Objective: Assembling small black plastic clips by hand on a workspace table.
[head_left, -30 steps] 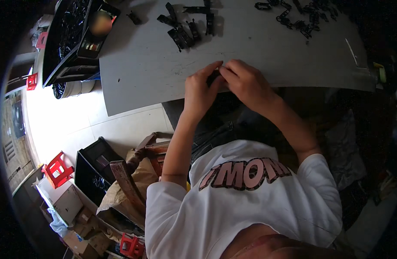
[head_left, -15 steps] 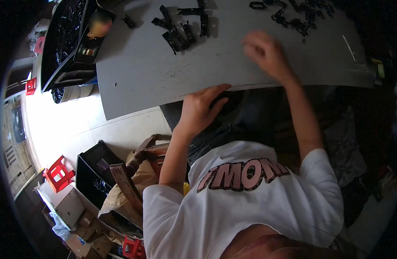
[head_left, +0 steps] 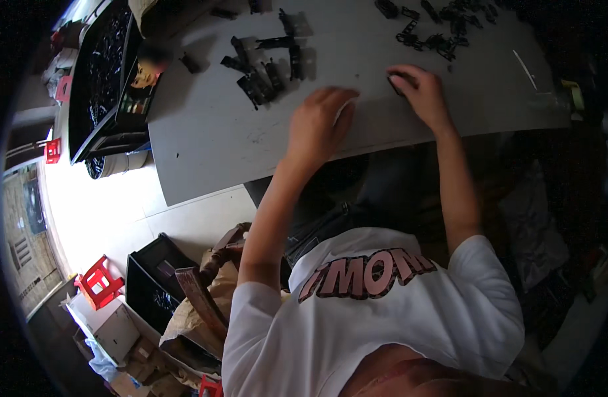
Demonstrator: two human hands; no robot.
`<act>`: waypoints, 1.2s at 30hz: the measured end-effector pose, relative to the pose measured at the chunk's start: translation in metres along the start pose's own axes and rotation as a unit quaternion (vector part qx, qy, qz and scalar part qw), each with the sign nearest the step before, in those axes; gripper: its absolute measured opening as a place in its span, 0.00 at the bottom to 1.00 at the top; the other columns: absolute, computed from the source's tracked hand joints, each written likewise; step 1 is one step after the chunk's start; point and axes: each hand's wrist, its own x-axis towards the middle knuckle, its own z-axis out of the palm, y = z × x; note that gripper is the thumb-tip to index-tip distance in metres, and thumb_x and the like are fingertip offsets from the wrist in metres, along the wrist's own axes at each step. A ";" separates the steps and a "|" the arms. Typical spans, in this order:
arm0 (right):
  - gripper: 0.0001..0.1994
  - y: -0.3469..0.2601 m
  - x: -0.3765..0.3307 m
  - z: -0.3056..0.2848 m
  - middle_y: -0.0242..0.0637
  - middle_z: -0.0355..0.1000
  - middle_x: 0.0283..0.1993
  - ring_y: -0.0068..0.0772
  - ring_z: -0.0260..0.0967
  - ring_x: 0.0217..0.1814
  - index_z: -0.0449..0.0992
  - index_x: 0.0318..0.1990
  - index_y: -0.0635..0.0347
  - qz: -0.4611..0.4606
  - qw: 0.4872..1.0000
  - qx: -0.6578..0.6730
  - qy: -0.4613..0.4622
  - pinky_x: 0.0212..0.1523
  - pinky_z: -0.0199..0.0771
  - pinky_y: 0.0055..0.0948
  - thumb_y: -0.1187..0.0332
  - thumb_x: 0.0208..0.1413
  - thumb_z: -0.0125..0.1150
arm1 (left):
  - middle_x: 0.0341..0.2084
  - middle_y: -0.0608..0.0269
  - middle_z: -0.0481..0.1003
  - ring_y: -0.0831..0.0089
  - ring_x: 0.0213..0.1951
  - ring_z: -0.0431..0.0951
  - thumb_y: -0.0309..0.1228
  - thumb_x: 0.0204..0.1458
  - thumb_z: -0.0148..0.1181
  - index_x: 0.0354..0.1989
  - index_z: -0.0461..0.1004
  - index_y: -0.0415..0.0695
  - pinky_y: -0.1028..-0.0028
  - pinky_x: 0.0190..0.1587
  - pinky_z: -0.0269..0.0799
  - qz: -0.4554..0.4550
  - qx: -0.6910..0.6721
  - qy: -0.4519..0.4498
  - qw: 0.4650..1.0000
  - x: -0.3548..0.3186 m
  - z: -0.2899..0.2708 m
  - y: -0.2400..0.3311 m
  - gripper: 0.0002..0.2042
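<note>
Over the grey tabletop [head_left: 218, 145], my right hand [head_left: 423, 96] pinches a small black plastic piece [head_left: 395, 84] between thumb and fingers. Most of that piece is covered by the fingers. My left hand [head_left: 317, 122] hovers by the front part of the table, fingers curved, thumb apart from them and nothing visible in its grasp. Just beyond the left hand lies a loose group of black clip-like plastic parts [head_left: 254, 87]. Farther off, past my right hand, smaller black link-shaped pieces [head_left: 443, 45] are scattered in a heap.
A black bin [head_left: 109, 73] of dark parts stands at the table's left end, with a phone-like screen [head_left: 142, 83] by it. Below on the left are a wooden chair [head_left: 201, 291], a black crate [head_left: 152, 278], a red stool [head_left: 100, 283] and cardboard boxes.
My left hand has lifted from the table's front edge and moved forward over the top. The right hand, blurred before, now shows a small black piece in its fingers. The view has shifted slightly.
</note>
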 end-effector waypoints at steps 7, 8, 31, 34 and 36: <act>0.11 0.035 -0.034 -0.026 0.42 0.69 0.38 0.40 0.70 0.39 0.76 0.41 0.64 0.073 0.995 -0.016 0.068 0.38 0.70 0.34 0.67 0.55 0.58 | 0.41 0.52 0.72 0.53 0.40 0.74 0.26 0.47 0.57 0.41 0.75 0.44 0.60 0.39 0.71 0.048 0.069 0.090 0.992 0.121 0.106 -0.017 0.11; 0.11 0.031 -0.036 -0.024 0.42 0.69 0.38 0.40 0.70 0.39 0.76 0.41 0.64 0.071 0.995 -0.014 0.070 0.38 0.70 0.34 0.67 0.55 0.58 | 0.41 0.52 0.72 0.53 0.40 0.74 0.26 0.47 0.57 0.41 0.75 0.44 0.60 0.39 0.71 0.050 0.072 0.091 0.992 0.132 0.113 -0.026 0.11; 0.14 -0.052 -0.028 0.016 0.35 0.69 0.35 0.37 0.70 0.32 0.70 0.36 0.57 0.030 0.972 -0.230 -0.023 0.30 0.72 0.34 0.58 0.49 0.64 | 0.32 0.57 0.71 0.58 0.35 0.73 0.36 0.45 0.59 0.32 0.69 0.45 0.62 0.32 0.71 -0.052 0.463 0.128 0.876 0.051 -0.001 -0.044 0.10; 0.19 -0.044 -0.041 0.010 0.37 0.67 0.40 0.39 0.70 0.35 0.68 0.42 0.56 0.038 0.964 -0.261 0.042 0.27 0.72 0.34 0.57 0.47 0.65 | 0.32 0.56 0.72 0.57 0.36 0.73 0.35 0.47 0.56 0.33 0.69 0.45 0.61 0.32 0.71 -0.067 0.425 0.119 0.895 0.056 -0.002 -0.060 0.09; 0.21 -0.037 -0.045 -0.007 0.39 0.65 0.44 0.42 0.70 0.37 0.67 0.45 0.56 0.093 0.942 -0.296 0.129 0.28 0.72 0.36 0.57 0.47 0.64 | 0.33 0.55 0.72 0.57 0.37 0.74 0.35 0.48 0.54 0.35 0.69 0.44 0.60 0.33 0.71 -0.100 0.387 0.099 0.911 0.056 -0.006 -0.057 0.09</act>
